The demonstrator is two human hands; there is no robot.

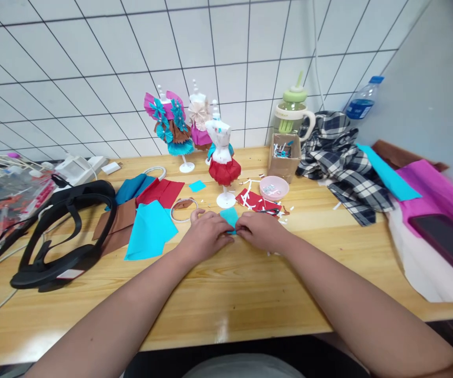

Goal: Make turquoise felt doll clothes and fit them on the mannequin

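Both hands meet at the middle of the wooden table (pixel 230 294), pinching a small teal paper piece (pixel 229 216) between them. My left hand (pixel 205 234) has its fingers closed on the piece's left side, and my right hand (pixel 261 230) grips its right side. Just behind them stands a small white mannequin in a red paper skirt (pixel 222 160). Two more dressed mannequins (pixel 171 123) stand farther back by the tiled wall.
Teal, red and brown paper sheets (pixel 147 220) lie left of my hands, beside a black headset (pixel 63 233). A pink bowl (pixel 274 187), a cardboard box (pixel 285 155), red scraps and scissors (pixel 268 210) sit behind. A plaid cloth (pixel 340 157), a green cup and a bottle are at right.
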